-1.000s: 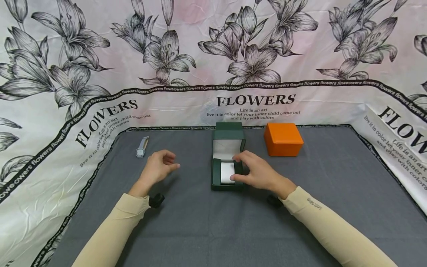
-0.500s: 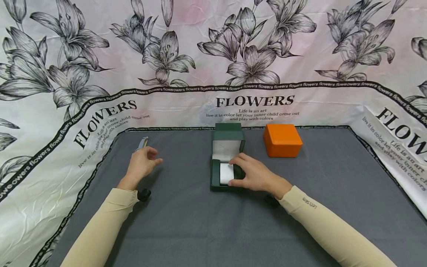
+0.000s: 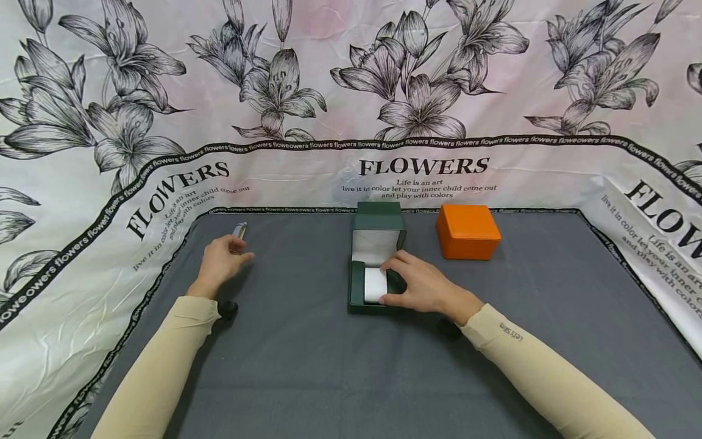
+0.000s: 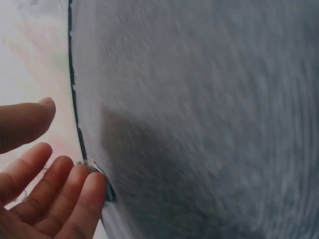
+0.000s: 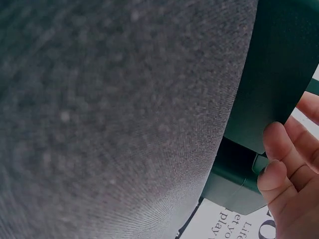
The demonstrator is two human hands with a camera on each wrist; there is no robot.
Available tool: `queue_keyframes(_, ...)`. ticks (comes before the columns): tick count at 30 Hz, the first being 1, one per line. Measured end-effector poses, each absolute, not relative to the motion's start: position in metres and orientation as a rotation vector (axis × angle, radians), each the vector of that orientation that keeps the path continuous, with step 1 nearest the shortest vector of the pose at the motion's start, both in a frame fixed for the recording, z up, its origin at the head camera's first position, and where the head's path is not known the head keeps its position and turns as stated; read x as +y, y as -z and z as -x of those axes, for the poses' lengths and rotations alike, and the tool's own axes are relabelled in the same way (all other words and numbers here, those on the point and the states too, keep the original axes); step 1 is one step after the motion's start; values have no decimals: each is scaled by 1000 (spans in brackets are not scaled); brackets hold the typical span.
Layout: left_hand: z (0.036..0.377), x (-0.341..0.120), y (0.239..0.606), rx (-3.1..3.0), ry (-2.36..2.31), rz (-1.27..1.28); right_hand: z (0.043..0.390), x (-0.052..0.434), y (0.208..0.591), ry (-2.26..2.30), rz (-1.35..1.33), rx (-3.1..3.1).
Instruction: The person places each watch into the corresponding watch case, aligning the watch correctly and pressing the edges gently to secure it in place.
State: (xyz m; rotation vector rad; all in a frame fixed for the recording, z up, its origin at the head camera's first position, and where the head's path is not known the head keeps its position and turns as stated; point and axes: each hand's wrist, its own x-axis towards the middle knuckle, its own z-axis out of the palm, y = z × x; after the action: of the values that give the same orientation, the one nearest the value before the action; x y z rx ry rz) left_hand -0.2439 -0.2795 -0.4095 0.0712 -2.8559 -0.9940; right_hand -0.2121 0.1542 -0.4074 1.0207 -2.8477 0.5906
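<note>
Since the earlier frames, left hand [image 3: 220, 261] has travelled away from the middle of the bench to the wristwatch [image 3: 239, 230] near the far left edge; right hand [image 3: 418, 285] has settled lower onto the box. Bench [image 3: 351, 366]: grey cloth cover, backed and flanked by floral "FLOWERS" printed fabric [image 3: 164, 122]. Green watch box [image 3: 377, 256]: centre of bench, hinged lid upright, pale lining showing. Orange box [image 3: 467, 231]: closed, just right of the green one, untouched. White cushion [image 3: 375, 285]: seated in the green box's base, right-hand fingers curled around its right side and the box rim. Wristwatch: pale blue strap, lying on the cloth, mostly hidden behind the left hand; the left fingers [image 4: 60, 194] are loosely apart with their tips at the watch, not closed on it. Handling judgement: pinch the watch by the case or strap edges rather than the glass, and steady the box base with the right hand.
</note>
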Motion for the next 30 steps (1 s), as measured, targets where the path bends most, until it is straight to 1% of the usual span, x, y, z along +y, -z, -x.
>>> queue_keyframes(14, 257, -298, 415, -2777, 947, -206, 215, 148, 401, -488, -1011, -2897)
queue_keyframes(22, 261, -305, 419, -2812, 915, -328, 218, 142, 396, -361, -1017, -2961)
queue_keyframes(30, 262, -308, 419, -2889, 919, -326, 219, 139, 393, -325, -1021, -2989)
